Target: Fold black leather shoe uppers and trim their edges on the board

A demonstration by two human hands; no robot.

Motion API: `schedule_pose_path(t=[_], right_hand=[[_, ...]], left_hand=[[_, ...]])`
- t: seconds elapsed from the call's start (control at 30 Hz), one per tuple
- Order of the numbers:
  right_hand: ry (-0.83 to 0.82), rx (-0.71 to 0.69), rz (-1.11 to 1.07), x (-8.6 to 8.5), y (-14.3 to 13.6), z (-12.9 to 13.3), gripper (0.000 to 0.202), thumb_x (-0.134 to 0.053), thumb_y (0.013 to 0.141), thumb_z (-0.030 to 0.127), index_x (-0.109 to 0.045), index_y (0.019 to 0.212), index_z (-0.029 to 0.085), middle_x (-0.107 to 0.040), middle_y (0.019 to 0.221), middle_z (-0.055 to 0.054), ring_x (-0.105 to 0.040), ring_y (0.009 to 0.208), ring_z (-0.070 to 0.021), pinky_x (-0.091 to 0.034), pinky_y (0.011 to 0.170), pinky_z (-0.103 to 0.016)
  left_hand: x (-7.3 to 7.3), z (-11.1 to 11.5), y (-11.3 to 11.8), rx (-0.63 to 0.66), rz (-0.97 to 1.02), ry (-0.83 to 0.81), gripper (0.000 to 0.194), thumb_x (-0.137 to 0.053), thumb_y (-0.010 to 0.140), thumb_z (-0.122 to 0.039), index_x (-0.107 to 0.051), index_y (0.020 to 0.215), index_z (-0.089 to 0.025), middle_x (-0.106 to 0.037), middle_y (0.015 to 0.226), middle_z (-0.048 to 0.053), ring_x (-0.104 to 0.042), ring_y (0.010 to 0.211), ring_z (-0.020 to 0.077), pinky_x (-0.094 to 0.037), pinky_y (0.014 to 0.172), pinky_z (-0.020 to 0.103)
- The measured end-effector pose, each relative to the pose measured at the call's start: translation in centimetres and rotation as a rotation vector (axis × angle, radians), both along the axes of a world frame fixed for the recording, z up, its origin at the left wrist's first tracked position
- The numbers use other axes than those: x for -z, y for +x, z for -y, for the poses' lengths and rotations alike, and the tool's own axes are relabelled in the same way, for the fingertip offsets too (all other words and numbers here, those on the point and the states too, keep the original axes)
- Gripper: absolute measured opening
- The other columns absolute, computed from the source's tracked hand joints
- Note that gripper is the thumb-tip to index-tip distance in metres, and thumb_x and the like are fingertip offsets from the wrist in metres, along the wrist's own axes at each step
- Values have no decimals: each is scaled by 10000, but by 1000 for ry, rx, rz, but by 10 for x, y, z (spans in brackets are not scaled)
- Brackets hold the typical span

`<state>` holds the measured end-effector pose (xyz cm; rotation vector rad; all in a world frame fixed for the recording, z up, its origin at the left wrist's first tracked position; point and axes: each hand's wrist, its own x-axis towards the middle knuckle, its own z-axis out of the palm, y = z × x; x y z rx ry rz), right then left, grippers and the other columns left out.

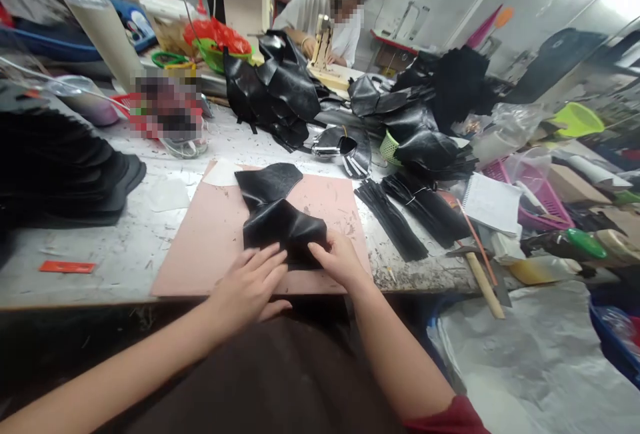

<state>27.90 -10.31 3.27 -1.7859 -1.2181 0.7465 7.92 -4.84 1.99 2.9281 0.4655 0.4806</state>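
Observation:
A shiny black leather piece (283, 221) lies partly folded on a pink board (200, 241) at the table's front edge. Its upper part spreads flat behind the raised fold. My left hand (255, 282) rests on the near left edge of the leather, fingers stretched out and the thumb apart, below the board's edge. At the right end of the fold, my right hand (340, 257) pinches the leather between thumb and fingers. Part of the leather's near edge is hidden behind my hands.
Stacked black pieces (65, 167) stand at the left, near an orange-red strip (67, 267). Black strips (393, 217), a notebook (493, 202) and a hammer (484, 284) lie at the right. Leather piles (275, 87) sit behind; beyond them a person (350, 27) works at a sewing machine (323, 47).

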Motion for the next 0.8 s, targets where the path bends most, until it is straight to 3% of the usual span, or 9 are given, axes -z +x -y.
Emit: schedule_pose_path(t=[0.07, 0.13, 0.23, 0.33, 0.47, 0.67, 0.8], right_hand=[[2, 84, -278, -4, -5, 6, 174, -572, 693, 332, -566, 699, 159, -538, 598, 15, -511, 553, -123, -411, 509, -245], [28, 160, -566, -7, -16, 11, 251, -622, 647, 393, -545, 690, 158, -502, 543, 36, -465, 465, -93, -351, 424, -210], [99, 227, -828, -9, -38, 17, 303, -679, 585, 410, -545, 683, 157, -515, 545, 34, -457, 447, -80, -303, 377, -186], [146, 246, -880, -9, -57, 23, 294, -696, 582, 382, -576, 723, 154, -567, 604, 16, -508, 512, -95, -364, 405, -185], [154, 205, -800, -9, -68, 29, 278, -691, 603, 340, -597, 786, 153, -628, 710, -14, -567, 587, -126, -477, 523, -243], [252, 162, -506, -3, -67, 34, 250, -624, 688, 322, -616, 860, 141, -659, 826, -64, -609, 754, -189, -514, 659, -309], [272, 144, -460, -3, -68, 35, 251, -612, 708, 304, -632, 889, 131, -670, 898, -84, -614, 826, -207, -498, 759, -352]], left_hand=[[-3, 7, -4, -31, 125, -217, 207, -517, 803, -328, -657, 775, -180, -700, 801, 60, -627, 781, 206, -446, 713, 312], [-6, 13, -4, -112, 162, -599, 186, -567, 758, -346, -653, 699, -192, -682, 662, 27, -615, 604, 174, -465, 591, 270], [-16, 16, 3, -324, 312, -1248, 261, -645, 677, -392, -672, 821, -175, -709, 783, 61, -648, 727, 222, -504, 663, 302], [-29, 17, 10, -440, 588, -1617, 287, -653, 687, -389, -677, 843, -151, -711, 806, 73, -647, 775, 230, -502, 743, 335], [-37, 21, 11, -513, 687, -1721, 257, -691, 658, -363, -690, 781, -138, -710, 751, 62, -636, 683, 194, -514, 659, 297], [-33, 24, 10, -614, 711, -1595, 255, -729, 609, -335, -681, 753, -131, -702, 720, 46, -616, 641, 170, -500, 577, 250], [-26, 26, 12, -613, 745, -1536, 257, -715, 631, -343, -670, 764, -128, -697, 722, 44, -611, 648, 168, -498, 593, 255]])
